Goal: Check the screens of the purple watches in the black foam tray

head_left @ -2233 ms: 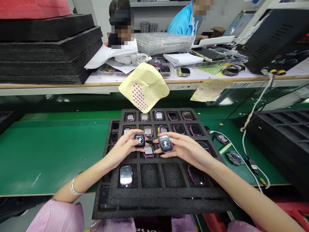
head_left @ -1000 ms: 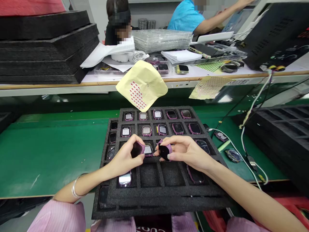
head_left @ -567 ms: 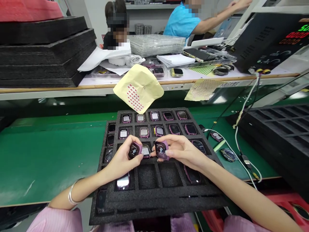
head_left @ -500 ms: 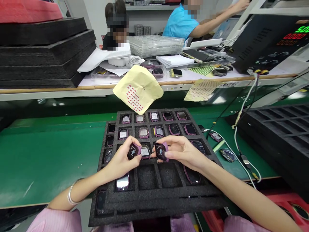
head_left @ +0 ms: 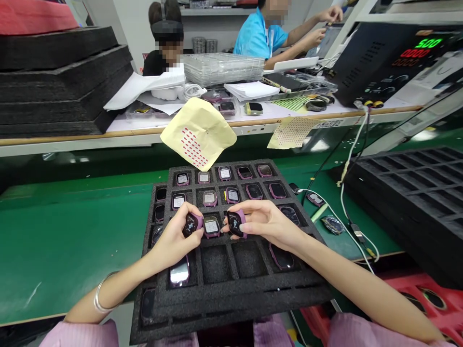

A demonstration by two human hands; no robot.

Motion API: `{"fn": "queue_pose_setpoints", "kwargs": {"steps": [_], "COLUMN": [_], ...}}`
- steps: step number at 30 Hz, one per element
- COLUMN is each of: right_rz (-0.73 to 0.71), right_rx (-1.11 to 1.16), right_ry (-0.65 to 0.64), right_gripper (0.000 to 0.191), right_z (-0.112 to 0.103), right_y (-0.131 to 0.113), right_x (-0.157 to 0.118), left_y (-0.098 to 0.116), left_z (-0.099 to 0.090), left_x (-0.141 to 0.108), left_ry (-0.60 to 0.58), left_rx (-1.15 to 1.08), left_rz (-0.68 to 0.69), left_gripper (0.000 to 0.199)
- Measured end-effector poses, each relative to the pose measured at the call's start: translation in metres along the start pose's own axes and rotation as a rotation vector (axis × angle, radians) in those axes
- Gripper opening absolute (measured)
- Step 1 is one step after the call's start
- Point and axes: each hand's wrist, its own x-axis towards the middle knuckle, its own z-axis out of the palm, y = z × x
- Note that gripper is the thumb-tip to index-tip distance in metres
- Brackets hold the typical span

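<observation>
My left hand (head_left: pixel 181 232) grips a purple-framed watch (head_left: pixel 192 224) between thumb and fingers, its dark screen lit with a small picture. Another purple watch (head_left: pixel 236 223), also lit, is pinched in my right hand (head_left: pixel 265 224). Both are held just above a black foam tray (head_left: pixel 231 303) with square compartments. Between my hands a watch with a light screen (head_left: pixel 211 225) sits in the tray. More purple watches fill the rows behind, some screens light, some dark. Two bare compartments show in the front row, between a watch at the left (head_left: pixel 180 272) and one at the right (head_left: pixel 281 256).
Black foam trays are stacked at the left (head_left: pixel 61 72) and right (head_left: pixel 408 193). A yellow sticker sheet (head_left: pixel 198 132) hangs from the shelf edge. White cables (head_left: pixel 343 193) run down at the right near a power supply (head_left: pixel 383 62). Two people work behind the shelf.
The view has shifted slightly, so most things appear further left. Both hands still hold their watches. The arms of the person in blue have come down.
</observation>
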Motion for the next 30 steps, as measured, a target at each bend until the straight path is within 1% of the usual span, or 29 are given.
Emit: {"fn": "queue_pose_setpoints", "kwargs": {"steps": [4, 11, 14, 17, 19, 24, 30], "right_rz": [0.001, 0.001, 0.003, 0.018, 0.025, 0.047, 0.041], "right_rx": [0.001, -0.032, -0.018, -0.022, -0.026, -0.043, -0.083], "right_ry": [-0.018, 0.003, 0.002, 0.023, 0.033, 0.024, 0.009], "right_gripper": [0.035, 0.034, 0.035, 0.035, 0.034, 0.034, 0.034], "right_z": [0.0008, 0.0012, 0.0019, 0.0028, 0.0035, 0.0044, 0.0026], "right_y": [-0.0017, 0.0004, -0.0004, -0.0019, -0.0027, -0.0033, -0.0009], "right_x": [0.0005, 0.0006, 0.0008, 0.0009, 0.0006, 0.0, 0.0003], "left_y": [0.0002, -0.0003, 0.0008, 0.0015, 0.0017, 0.0012, -0.0001], "left_z": [0.0004, -0.0007, 0.0001, 0.0002, -0.0002, -0.0004, -0.0009], "left_x": [0.0009, 0.0052, 0.0056, 0.0059, 0.0063, 0.0078, 0.009], "left_ry": [0.027, 0.055, 0.07, 0.091, 0.094, 0.108, 0.107], "left_rx": [-0.021, 0.055, 0.049, 0.104, 0.136, 0.13, 0.155], "left_rz": [-0.006, 0.017, 0.04, 0.072, 0.078, 0.076, 0.09], "left_gripper": [0.018, 0.02, 0.02, 0.02, 0.02, 0.019, 0.02]}}
